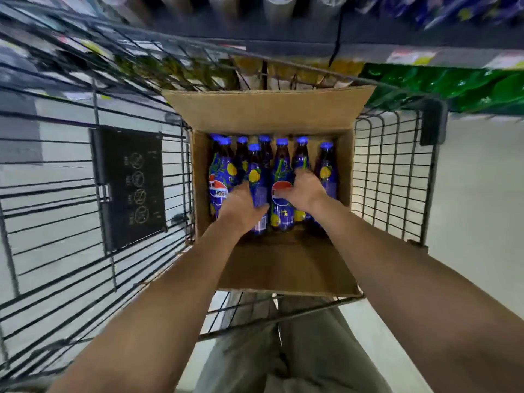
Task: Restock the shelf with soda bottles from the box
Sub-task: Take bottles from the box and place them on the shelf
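Over the box [269,112], left hand [241,207] and right hand [305,191] are curling fingers [301,175] round neighbouring bottles [282,168], likely lifting two together

1. Your soda bottles [282,177]: blue labels, yellow lemon print, red-white-blue roundel, blue caps, dark liquid.
2. Your box [269,112]: plain brown cardboard.
3. Cart [431,129]: black wire grid.
4. Shelf packs [467,89] on your right: green.

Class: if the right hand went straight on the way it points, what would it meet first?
The right hand points into the box. First come the soda bottles, which its fingers seem to touch, though blur hides the contact.
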A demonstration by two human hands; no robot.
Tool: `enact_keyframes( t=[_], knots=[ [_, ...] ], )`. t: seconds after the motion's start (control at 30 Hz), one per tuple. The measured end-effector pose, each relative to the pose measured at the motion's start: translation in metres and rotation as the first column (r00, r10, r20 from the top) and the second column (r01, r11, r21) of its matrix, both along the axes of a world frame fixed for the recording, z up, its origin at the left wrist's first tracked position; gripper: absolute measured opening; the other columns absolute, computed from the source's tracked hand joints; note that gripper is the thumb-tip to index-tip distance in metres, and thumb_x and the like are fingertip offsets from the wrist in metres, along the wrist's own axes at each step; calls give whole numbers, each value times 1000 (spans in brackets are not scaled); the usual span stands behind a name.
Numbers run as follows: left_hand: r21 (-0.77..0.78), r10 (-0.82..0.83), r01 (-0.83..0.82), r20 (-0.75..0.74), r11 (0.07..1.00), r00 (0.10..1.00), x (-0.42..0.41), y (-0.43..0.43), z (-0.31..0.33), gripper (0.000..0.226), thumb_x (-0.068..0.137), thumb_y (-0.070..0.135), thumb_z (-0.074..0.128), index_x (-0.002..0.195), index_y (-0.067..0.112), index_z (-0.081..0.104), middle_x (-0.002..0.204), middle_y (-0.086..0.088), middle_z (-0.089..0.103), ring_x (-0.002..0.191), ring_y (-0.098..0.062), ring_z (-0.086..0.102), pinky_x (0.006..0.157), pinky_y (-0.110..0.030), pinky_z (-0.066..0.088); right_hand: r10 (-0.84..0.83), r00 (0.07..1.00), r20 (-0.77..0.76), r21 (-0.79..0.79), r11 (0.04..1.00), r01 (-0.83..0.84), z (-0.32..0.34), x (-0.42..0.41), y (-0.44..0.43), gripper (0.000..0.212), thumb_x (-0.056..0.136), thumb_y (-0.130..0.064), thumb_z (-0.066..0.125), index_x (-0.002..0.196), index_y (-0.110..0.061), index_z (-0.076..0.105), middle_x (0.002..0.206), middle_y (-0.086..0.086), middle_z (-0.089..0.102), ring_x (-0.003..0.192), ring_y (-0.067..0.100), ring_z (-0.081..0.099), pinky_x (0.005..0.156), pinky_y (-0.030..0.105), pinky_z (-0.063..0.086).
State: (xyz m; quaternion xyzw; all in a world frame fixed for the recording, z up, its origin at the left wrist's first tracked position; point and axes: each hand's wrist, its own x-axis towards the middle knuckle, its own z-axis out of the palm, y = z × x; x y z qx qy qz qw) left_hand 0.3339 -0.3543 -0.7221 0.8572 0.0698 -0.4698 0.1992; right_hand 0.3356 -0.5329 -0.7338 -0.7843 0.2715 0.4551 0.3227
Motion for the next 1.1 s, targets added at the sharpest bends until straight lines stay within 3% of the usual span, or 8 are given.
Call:
enact_keyframes(
  t=[0.17,0.33,0.5,0.63,0.7,0.9,1.0,1.1],
  knots=[
    [-7,117,-117,-3,993,993,-6,-12,-16,112,85,43,81,164,7,10,165,-12,32,150,-30,36,118,-41,38,-32,998,55,-143,989,39,-24,-6,19,99,72,-53,84,146,-9,36,145,15,41,134,39,44,108,51,44],
    [68,169,-174,76,982,983,-8,-24,-27,97,86,38,81,157,3,25,155,-17,41,139,-36,48,107,-45,45,-164,981,107,-136,975,178,-31,-8,24,103,69,-47,89,149,-11,34,148,12,38,138,38,38,113,50,39],
    [40,212,-219,134,975,968,-11,-23,-26,101,80,38,86,155,4,29,149,-18,45,137,-36,48,111,-45,45,-371,920,128,-48,924,379,-29,-11,24,93,65,-27,90,144,-23,39,142,10,39,131,37,43,108,48,45],
    [-8,235,-238,200,971,951,-17,-15,-19,97,69,41,90,145,9,40,136,-17,50,125,-38,53,107,-48,46,-549,811,202,122,836,535,-30,-30,24,94,62,-19,91,141,-27,42,124,6,62,113,25,63,98,42,55],
    [-45,233,-229,211,972,949,-18,-8,-14,96,66,43,90,143,15,40,131,-17,53,119,-39,57,103,-48,48,-602,778,179,201,796,570,-28,-38,23,93,63,-16,92,140,-29,42,116,3,68,106,22,68,94,43,58],
    [-143,251,-223,230,964,940,-14,11,11,89,73,43,89,144,20,40,120,-6,70,112,-29,67,95,-35,53,-668,707,231,310,740,597,-5,-58,26,90,57,-14,94,131,-34,47,119,-5,66,108,18,69,95,41,58],
    [-197,308,-262,255,945,917,-9,21,41,97,65,55,88,145,27,42,124,-2,71,114,-24,68,101,-35,54,-719,657,228,386,686,617,26,-59,24,84,64,4,89,134,-20,50,118,5,70,101,17,71,89,34,59],
    [-297,332,-242,306,924,892,-2,32,80,93,54,68,83,132,36,44,115,6,75,107,-17,72,97,-39,57,-725,633,270,452,676,582,73,-56,21,83,68,13,84,140,-8,49,116,12,72,93,13,72,81,28,57]
  ],
)
